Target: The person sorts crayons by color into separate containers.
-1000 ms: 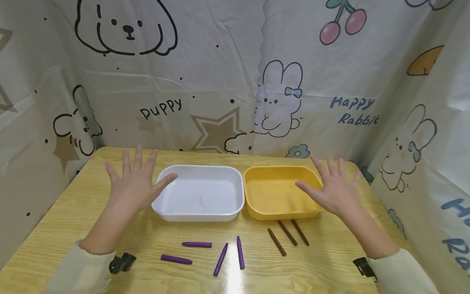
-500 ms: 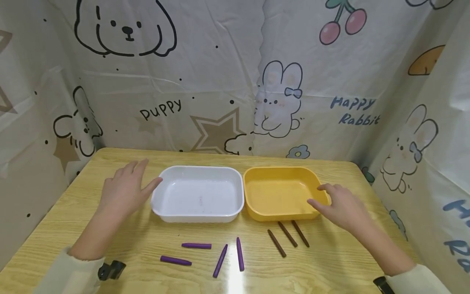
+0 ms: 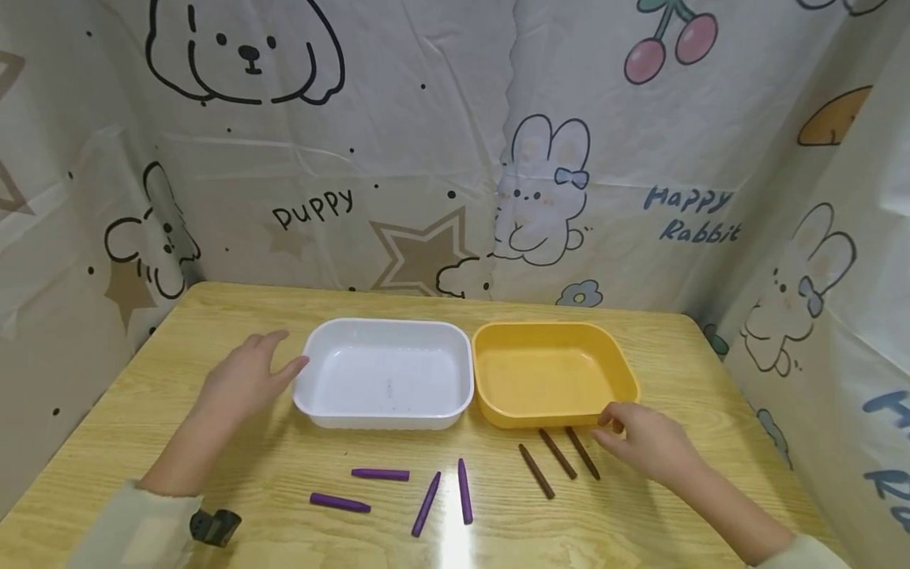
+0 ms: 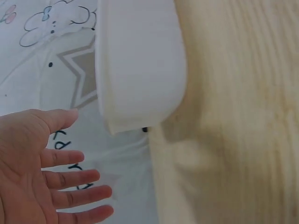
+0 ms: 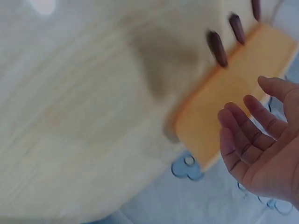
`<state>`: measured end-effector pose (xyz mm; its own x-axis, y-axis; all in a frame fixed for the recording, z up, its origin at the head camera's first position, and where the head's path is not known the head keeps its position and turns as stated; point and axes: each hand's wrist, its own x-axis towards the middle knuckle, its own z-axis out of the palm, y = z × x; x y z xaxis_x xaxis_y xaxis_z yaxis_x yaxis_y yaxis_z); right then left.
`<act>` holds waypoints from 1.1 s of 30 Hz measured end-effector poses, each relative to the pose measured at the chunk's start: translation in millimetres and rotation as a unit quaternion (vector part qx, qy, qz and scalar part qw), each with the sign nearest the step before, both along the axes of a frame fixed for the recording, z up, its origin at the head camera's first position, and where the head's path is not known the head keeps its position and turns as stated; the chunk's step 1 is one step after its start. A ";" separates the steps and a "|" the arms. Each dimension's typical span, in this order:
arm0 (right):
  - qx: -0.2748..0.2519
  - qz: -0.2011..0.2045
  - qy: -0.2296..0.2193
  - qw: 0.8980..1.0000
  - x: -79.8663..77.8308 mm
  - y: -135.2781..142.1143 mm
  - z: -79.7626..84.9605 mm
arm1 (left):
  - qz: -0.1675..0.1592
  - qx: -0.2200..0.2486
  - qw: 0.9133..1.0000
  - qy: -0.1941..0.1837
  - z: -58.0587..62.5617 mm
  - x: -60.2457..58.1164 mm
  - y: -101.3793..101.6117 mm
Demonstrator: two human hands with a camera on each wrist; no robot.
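My left hand (image 3: 242, 383) hovers beside the left end of a white plastic tray (image 3: 384, 422); its fingers are spread and hold nothing, as the left wrist view confirms. By the front right corner of a yellow tray (image 3: 550, 419) is my right hand (image 3: 650, 444), its fingers loosely bent, with nothing in them. Three brown crayons (image 3: 584, 453) lie slanted in front of the yellow tray, the rightmost one nearest to my right thumb. Whether that thumb touches it, I cannot tell. Several purple crayons (image 3: 380, 474) lie in front of the white tray.
Both trays stand side by side on a light wooden table (image 3: 540, 541). A cloth (image 3: 412, 158) printed with cartoon animals hangs behind the table and along both sides. Light glares off the tabletop near the front middle.
Both hands were raised with fingers spread over the trays. The right has come down and toward the brown crayons, its fingers bending. The left has lowered beside the white tray.
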<state>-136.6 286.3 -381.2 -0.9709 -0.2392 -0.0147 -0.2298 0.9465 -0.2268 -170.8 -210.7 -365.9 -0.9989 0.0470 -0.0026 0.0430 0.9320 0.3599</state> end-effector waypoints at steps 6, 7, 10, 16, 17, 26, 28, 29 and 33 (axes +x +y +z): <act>0.011 0.012 -0.021 1.000 -0.4 -7.5 -20.3 | -0.009 0.035 0.999 -0.023 -14.4 -5.8 -1.8; 0.013 0.013 -0.021 1.000 -0.5 -8.4 -23.3 | -0.008 0.042 0.999 -0.026 -16.6 -6.6 -1.6; 0.012 0.009 -0.023 1.000 0.2 -10.5 -31.1 | -0.008 0.068 0.997 -0.034 -22.7 -8.4 -1.6; -0.001 -0.004 -0.018 1.000 3.2 -13.9 -41.5 | -0.008 0.106 0.994 -0.040 -31.3 -10.2 -2.5; -0.002 -0.005 -0.016 1.000 3.3 -14.5 -42.7 | -0.006 0.111 0.993 -0.041 -32.3 -10.3 -2.4; -0.004 -0.023 0.003 1.000 5.7 -18.6 -48.2 | 0.003 0.141 0.989 -0.033 -39.7 -10.7 2.0; -0.005 -0.024 0.005 1.000 6.2 -18.8 -48.5 | 0.000 0.143 0.990 -0.023 -41.2 -11.1 2.4; -0.005 -0.024 0.007 1.000 6.3 -18.8 -48.6 | -0.002 0.143 0.990 -0.018 -41.8 -11.4 2.5; -0.006 -0.022 0.007 1.000 6.5 -18.7 -47.6 | -0.004 0.140 0.990 -0.010 -44.1 -12.7 2.3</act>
<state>-130.1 267.6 -428.7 -0.9804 -0.1969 0.0011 -0.1916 0.9527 -0.2358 -183.5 -208.4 -410.0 -0.9983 0.0567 -0.0091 0.0397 0.7957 0.6044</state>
